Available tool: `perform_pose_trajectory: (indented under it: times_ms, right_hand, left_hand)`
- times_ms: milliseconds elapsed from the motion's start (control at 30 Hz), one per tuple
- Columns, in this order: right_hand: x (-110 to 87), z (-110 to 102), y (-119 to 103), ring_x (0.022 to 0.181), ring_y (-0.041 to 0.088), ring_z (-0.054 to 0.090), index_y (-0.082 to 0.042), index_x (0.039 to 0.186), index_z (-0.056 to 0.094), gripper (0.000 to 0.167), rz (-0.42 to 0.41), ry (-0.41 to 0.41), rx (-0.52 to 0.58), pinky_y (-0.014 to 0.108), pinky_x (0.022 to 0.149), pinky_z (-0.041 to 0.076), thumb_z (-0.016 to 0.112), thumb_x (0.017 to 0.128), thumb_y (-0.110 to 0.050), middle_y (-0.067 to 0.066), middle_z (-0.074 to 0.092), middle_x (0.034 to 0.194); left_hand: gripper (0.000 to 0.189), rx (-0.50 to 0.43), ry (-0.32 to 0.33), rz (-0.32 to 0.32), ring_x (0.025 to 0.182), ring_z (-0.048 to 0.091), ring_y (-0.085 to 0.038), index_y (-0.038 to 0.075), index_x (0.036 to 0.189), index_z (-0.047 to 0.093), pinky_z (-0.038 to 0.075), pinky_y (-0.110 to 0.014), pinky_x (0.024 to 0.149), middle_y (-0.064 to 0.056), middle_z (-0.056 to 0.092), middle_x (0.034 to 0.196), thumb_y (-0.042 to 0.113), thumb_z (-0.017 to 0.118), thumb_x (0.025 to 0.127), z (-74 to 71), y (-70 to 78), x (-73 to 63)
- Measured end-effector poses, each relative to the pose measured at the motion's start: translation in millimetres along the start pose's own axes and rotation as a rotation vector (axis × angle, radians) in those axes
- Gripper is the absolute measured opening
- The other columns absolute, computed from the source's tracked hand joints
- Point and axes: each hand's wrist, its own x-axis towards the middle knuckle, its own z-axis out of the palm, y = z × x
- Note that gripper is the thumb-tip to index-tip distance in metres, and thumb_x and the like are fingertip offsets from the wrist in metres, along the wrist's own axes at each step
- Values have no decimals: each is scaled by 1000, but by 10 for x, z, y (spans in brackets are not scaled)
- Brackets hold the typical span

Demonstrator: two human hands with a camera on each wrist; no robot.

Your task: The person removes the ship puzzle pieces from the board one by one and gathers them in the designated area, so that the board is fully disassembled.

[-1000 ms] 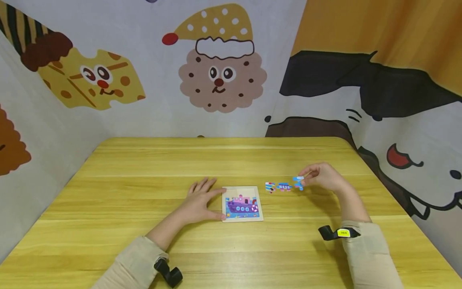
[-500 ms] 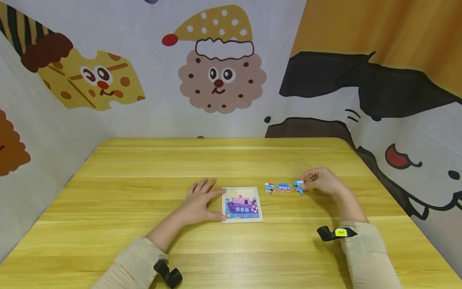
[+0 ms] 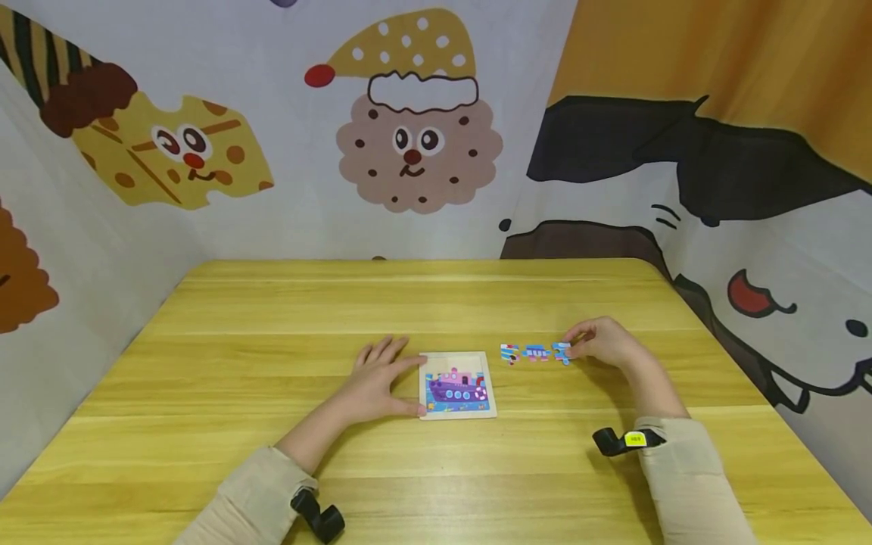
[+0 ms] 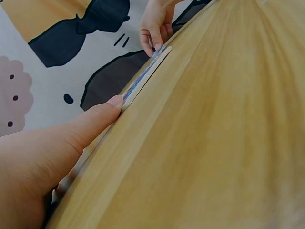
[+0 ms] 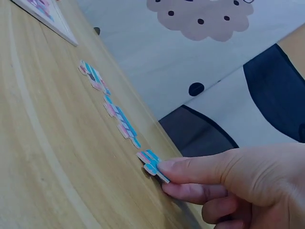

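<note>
My right hand (image 3: 605, 342) pinches a blue and pink jigsaw piece (image 5: 150, 163) between thumb and fingers, low over the table. To its left lie a blue and purple jigsaw piece (image 3: 536, 353) and a striped jigsaw piece (image 3: 509, 353), roughly in a row. A small gap separates the held piece from the middle one in the right wrist view. My left hand (image 3: 373, 386) rests beside the square puzzle board (image 3: 458, 414), fingers spread, with the index finger and thumb touching its left corners. A purple ship picture fills the board's lower part; its upper part shows bare pale wood.
The wooden table (image 3: 436, 484) extends around both hands. Behind it hangs a cloth (image 3: 272, 227) printed with cartoon figures. Black wrist cameras sit at the left sleeve (image 3: 252, 492) and the right sleeve (image 3: 688, 477).
My right hand has brought its jigsaw piece down and turned it, then moved slightly left toward the other two pieces. The left hand and board have stayed in place.
</note>
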Motion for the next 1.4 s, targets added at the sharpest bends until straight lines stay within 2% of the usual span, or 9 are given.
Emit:
perform_pose_trajectory:
  times_ms: [233,533,833,1100,1400]
  right_hand:
    - [-1,7,30,72,21,52,3,103,70,22,1,-23,10,33,65,43,72,83,-5,7,61,79]
    - [-11,-34,33,73,21,49,1,106,70,25,-16,-21,4,32,64,43,73,84,-13,6,61,81]
    - [-97,-46,-308,72,26,56,3,109,68,27,-117,11,-48,33,62,45,71,86,-12,7,62,78]
    - [-142,86,-601,69,21,49,2,110,68,25,-162,36,-74,31,56,40,69,87,-9,7,59,83]
    - [-159,284,-835,66,21,46,0,107,70,23,-244,45,-36,30,53,41,71,86,-7,6,60,82]
  left_hand:
    - [89,-1,0,1,142,7,-39,24,144,45,1,-61,109,-15,18,156,72,64,72,10,-4,-9]
    - [88,-8,2,2,142,6,-38,24,144,45,1,-60,109,-15,18,156,71,65,73,1,12,-3]
    - [88,-5,-1,-2,142,7,-38,23,144,46,1,-60,109,-16,19,156,71,65,73,-17,24,-9]
    - [88,-6,6,5,142,7,-39,23,144,46,2,-61,108,-16,20,156,71,65,72,-1,10,-6]
    - [88,-9,11,3,142,7,-39,23,144,47,2,-61,108,-16,20,156,70,66,72,7,10,-7]
